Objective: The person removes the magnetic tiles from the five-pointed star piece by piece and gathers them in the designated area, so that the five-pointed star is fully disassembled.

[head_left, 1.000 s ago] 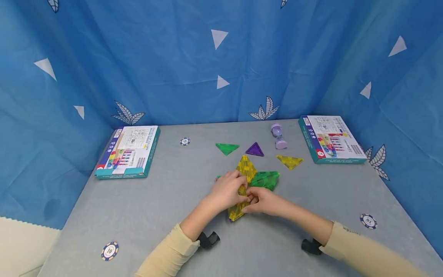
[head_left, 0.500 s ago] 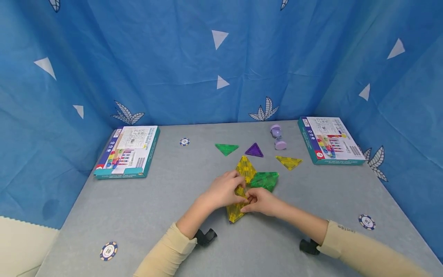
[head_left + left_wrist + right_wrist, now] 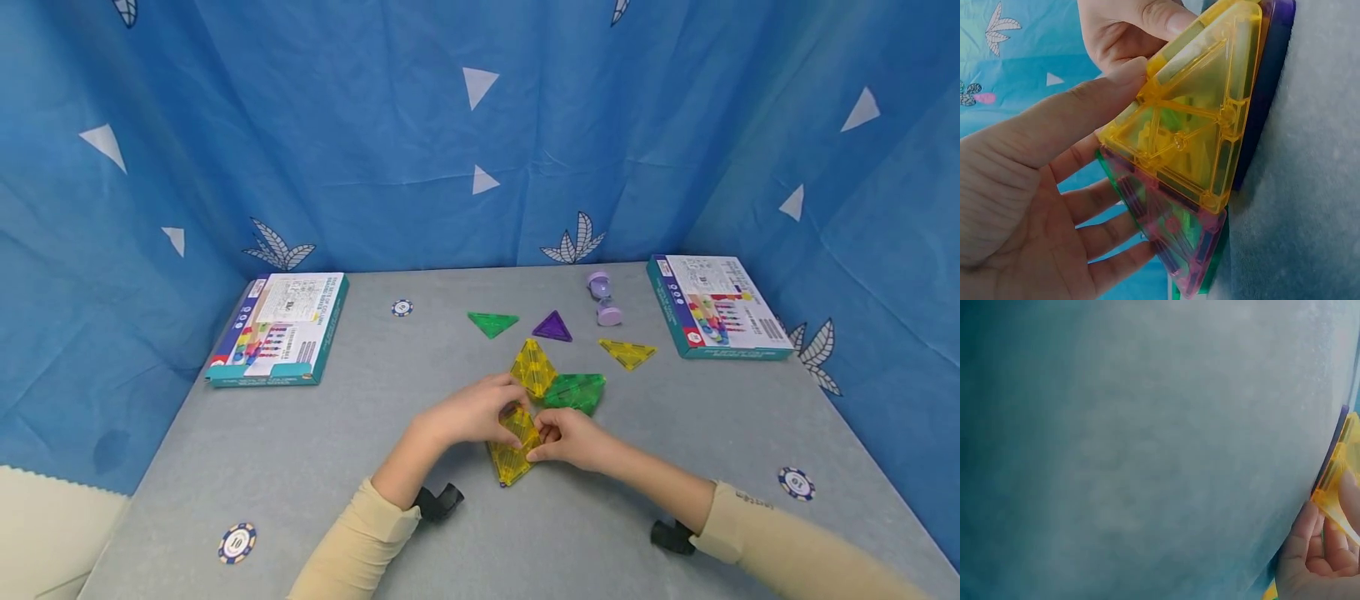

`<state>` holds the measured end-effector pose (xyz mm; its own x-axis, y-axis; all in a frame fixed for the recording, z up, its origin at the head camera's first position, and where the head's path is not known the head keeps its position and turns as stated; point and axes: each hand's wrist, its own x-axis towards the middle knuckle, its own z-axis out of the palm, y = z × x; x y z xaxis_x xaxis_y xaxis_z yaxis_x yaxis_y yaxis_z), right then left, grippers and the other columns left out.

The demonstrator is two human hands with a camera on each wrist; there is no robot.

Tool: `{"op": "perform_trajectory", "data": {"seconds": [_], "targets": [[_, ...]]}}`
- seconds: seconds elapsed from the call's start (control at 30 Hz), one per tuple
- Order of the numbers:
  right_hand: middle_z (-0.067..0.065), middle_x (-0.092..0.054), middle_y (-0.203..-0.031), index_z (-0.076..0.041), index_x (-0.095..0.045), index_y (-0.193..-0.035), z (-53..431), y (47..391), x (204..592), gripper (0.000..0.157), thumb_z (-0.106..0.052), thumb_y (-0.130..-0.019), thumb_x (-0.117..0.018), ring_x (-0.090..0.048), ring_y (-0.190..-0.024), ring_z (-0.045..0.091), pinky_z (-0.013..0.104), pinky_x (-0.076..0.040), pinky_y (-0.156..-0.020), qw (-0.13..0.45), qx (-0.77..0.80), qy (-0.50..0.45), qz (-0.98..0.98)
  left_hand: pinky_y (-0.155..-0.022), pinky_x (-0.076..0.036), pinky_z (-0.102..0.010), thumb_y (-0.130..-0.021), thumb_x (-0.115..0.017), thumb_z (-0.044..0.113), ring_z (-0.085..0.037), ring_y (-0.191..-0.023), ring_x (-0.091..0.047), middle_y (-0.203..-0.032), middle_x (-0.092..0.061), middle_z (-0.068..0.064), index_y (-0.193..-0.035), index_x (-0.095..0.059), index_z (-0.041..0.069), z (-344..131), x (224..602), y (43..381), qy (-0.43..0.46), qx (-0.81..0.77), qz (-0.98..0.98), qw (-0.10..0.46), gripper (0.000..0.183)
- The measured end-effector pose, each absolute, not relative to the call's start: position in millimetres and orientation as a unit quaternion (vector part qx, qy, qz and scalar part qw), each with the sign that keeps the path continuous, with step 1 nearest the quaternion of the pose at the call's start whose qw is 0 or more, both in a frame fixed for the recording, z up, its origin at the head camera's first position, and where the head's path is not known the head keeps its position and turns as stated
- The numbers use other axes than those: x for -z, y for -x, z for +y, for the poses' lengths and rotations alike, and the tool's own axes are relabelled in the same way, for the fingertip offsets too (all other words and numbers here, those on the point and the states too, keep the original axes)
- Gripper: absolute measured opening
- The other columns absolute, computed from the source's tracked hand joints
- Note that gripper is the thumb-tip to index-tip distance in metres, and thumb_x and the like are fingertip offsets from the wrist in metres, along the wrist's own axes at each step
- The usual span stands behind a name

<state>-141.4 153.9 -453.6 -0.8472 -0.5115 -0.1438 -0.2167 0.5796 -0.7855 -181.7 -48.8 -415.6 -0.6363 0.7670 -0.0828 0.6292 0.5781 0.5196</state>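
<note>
Translucent triangular magnetic tiles form a small structure mid-table. My left hand point(image 3: 476, 410) curves round its near-left part, thumb on the edge of a yellow tile point(image 3: 1197, 125) and other fingers along the far side. Below that thumb, a pink tile point(image 3: 1172, 219) adjoins the yellow one; a purple tile point(image 3: 1266, 94) lies underneath against the table. From the right, my right hand point(image 3: 573, 437) pinches the yellow piece's edge; its thumb and fingers also show in the right wrist view beside the yellow tile point(image 3: 1332, 506). Behind the hands are another yellow section point(image 3: 532, 367) and a green section point(image 3: 576, 393).
Farther back lie loose green point(image 3: 492, 323), purple point(image 3: 553, 327) and yellow point(image 3: 628, 353) triangles. A lilac hourglass point(image 3: 603, 298) lies beyond them. Flat boxes stand left point(image 3: 279, 329) and right point(image 3: 716, 307). Poker chips point(image 3: 237, 543) are scattered about; a blue curtain point(image 3: 375, 150) encloses the table.
My left hand has shifted slightly left, and its thumb has drawn away from the right fingertips, uncovering more of the yellow tile. The right hand stays nearly in place.
</note>
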Motion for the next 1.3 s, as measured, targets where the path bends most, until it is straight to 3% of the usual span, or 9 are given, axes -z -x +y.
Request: {"op": "perform_trajectory", "data": {"seconds": [0.4, 0.8, 0.93, 1.1, 1.17, 1.3], "targets": [[-0.006, -0.042, -0.055, -0.012, -0.046, -0.065, 163, 140, 448, 0.034, -0.023, -0.078, -0.075, -0.034, -0.048, 0.005, 0.020, -0.029, -0.046, 0.214, 0.363, 0.234, 0.876, -0.069, -0.040, -0.025, -0.072, -0.081, 0.031, -0.011, -0.081, -0.045, -0.098, -0.049, 0.007, -0.097, -0.061, 0.016, -47, 414, 181, -0.395, -0.210, 0.882, 0.148, 0.035], [-0.007, -0.042, -0.059, -0.011, -0.055, -0.073, 193, 128, 436, 0.023, -0.021, -0.079, -0.075, -0.036, -0.052, 0.004, 0.020, -0.031, -0.048, 0.216, 0.385, 0.229, 0.868, -0.071, -0.041, -0.025, -0.072, -0.081, 0.029, -0.011, -0.083, -0.046, -0.102, -0.050, 0.007, -0.098, -0.060, 0.015, -49, 416, 181, -0.401, -0.213, 0.880, 0.143, 0.035], [-0.002, -0.054, -0.069, -0.007, -0.058, -0.086, 225, 124, 424, 0.021, -0.023, -0.083, -0.071, -0.046, -0.059, 0.010, 0.023, -0.039, -0.052, 0.202, 0.425, 0.193, 0.861, -0.071, -0.042, -0.024, -0.072, -0.081, 0.028, -0.011, -0.084, -0.046, -0.104, -0.051, 0.006, -0.097, -0.061, 0.015, -49, 417, 182, -0.402, -0.220, 0.877, 0.144, 0.035], [0.011, -0.065, -0.089, 0.003, -0.053, -0.105, 273, 129, 415, 0.035, -0.023, -0.086, -0.068, -0.059, -0.075, 0.021, 0.031, -0.052, -0.067, 0.187, 0.489, 0.088, 0.848, -0.072, -0.042, -0.025, -0.072, -0.081, 0.028, -0.011, -0.085, -0.046, -0.105, -0.051, 0.007, -0.096, -0.061, 0.016, -50, 418, 182, -0.399, -0.224, 0.877, 0.145, 0.034], [0.012, -0.065, -0.098, 0.006, -0.049, -0.111, 291, 134, 416, 0.042, -0.024, -0.087, -0.066, -0.060, -0.081, 0.020, 0.034, -0.053, -0.074, 0.188, 0.508, 0.029, 0.840, -0.073, -0.041, -0.025, -0.071, -0.081, 0.028, -0.011, -0.085, -0.046, -0.103, -0.050, 0.007, -0.096, -0.061, 0.016, -50, 418, 182, -0.400, -0.225, 0.876, 0.145, 0.034], [0.008, -0.064, -0.096, 0.011, -0.040, -0.119, 319, 144, 425, 0.050, -0.022, -0.090, -0.063, -0.061, -0.082, 0.015, 0.032, -0.053, -0.076, 0.191, 0.538, -0.049, 0.820, -0.074, -0.040, -0.026, -0.071, -0.082, 0.028, -0.012, -0.085, -0.046, -0.099, -0.049, 0.008, -0.096, -0.061, 0.015, -50, 419, 183, -0.403, -0.227, 0.874, 0.146, 0.035]]}}
